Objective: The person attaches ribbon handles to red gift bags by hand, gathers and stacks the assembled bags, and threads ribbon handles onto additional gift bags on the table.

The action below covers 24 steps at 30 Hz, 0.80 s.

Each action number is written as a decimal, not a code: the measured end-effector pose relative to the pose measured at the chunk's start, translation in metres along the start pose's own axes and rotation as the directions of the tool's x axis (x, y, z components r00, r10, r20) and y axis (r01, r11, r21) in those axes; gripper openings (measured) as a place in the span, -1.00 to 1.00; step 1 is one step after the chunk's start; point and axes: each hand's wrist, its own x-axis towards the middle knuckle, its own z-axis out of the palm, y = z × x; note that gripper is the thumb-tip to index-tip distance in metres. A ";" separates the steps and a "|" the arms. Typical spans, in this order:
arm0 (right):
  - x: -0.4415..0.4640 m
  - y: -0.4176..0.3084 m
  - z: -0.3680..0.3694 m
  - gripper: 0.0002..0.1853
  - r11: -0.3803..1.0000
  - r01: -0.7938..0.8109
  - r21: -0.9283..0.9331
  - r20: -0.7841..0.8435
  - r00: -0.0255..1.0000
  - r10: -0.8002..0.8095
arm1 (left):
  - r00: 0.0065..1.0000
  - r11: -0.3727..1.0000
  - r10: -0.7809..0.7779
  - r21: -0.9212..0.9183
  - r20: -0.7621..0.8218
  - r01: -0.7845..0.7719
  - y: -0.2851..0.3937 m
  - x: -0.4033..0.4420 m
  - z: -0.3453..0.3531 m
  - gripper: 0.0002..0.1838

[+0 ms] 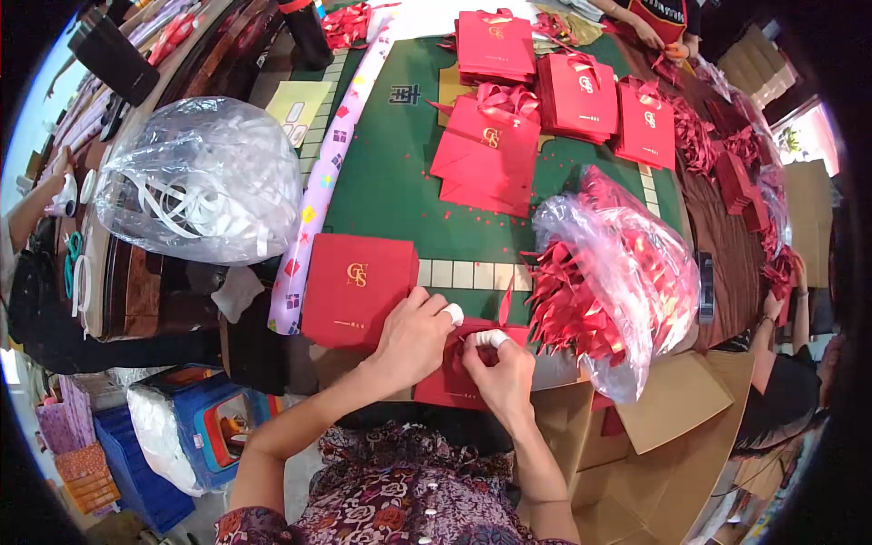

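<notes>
A red paper gift bag [445, 389] lies at the table's near edge, under both hands. My left hand [416, 336] is closed at its upper left edge, with a white wrap on one fingertip. Thumb and finger of my right hand [501, 368] pinch together at the bag's top; the little between them looks like ribbon, partly hidden. That hand also has a white finger wrap. A red ribbon [506, 307] sticks up just beyond it. Left of the hands lies a stack of red bags [359, 286] with a gold logo.
A plastic bag of red ribbons [627, 282] stands right; a clear bag of white cords [204, 177] is left, beside a patterned roll [322, 182]. Ribboned gift bags [490, 150] stand farther back. An open carton [654, 445] is below right. Other people's hands [668, 45] work at the edges.
</notes>
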 end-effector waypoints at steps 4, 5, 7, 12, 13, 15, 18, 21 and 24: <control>-0.001 -0.008 0.002 -0.88 0.994 -0.033 0.106 -0.018 0.999 0.035 | 0.990 0.992 -0.085 -0.085 0.108 0.095 0.006 0.004 -0.008 -0.89; -0.001 -0.007 0.003 -0.88 0.994 -0.035 0.106 -0.019 0.999 0.037 | 0.984 0.983 -0.121 -0.122 0.130 0.137 0.007 0.004 -0.009 -0.90; -0.001 -0.005 0.004 -0.87 0.988 -0.067 0.140 -0.036 0.997 0.073 | 0.978 0.973 -0.142 -0.158 0.153 0.166 0.007 0.005 -0.013 -0.91; -0.002 -0.009 0.003 -0.88 0.980 -0.089 0.176 -0.049 0.994 0.099 | 0.981 0.967 -0.132 -0.201 0.143 0.159 0.007 0.001 -0.011 -0.90; -0.001 -0.012 0.002 -0.88 0.986 -0.088 0.139 -0.056 0.994 0.097 | 0.978 0.959 -0.153 -0.218 0.141 0.181 0.007 0.000 -0.009 -0.88; 0.000 -0.016 0.001 -0.88 0.992 -0.068 0.109 -0.078 0.994 0.077 | 0.975 0.951 -0.171 -0.236 0.139 0.201 0.009 -0.001 -0.004 -0.86; -0.001 -0.012 0.004 -0.88 0.999 -0.008 0.049 -0.114 0.993 0.014 | 0.978 0.945 -0.183 -0.257 0.095 0.202 0.014 -0.003 -0.001 -0.84; 0.000 -0.013 0.005 -0.86 0.999 0.040 -0.007 -0.134 0.990 -0.040 | 0.970 0.954 -0.219 -0.183 0.107 0.235 0.023 -0.006 0.000 -0.83; 0.000 -0.018 0.000 -0.85 0.998 0.028 -0.051 -0.108 0.994 -0.033 | 0.978 0.967 -0.202 -0.149 0.052 0.208 0.031 -0.007 0.002 -0.82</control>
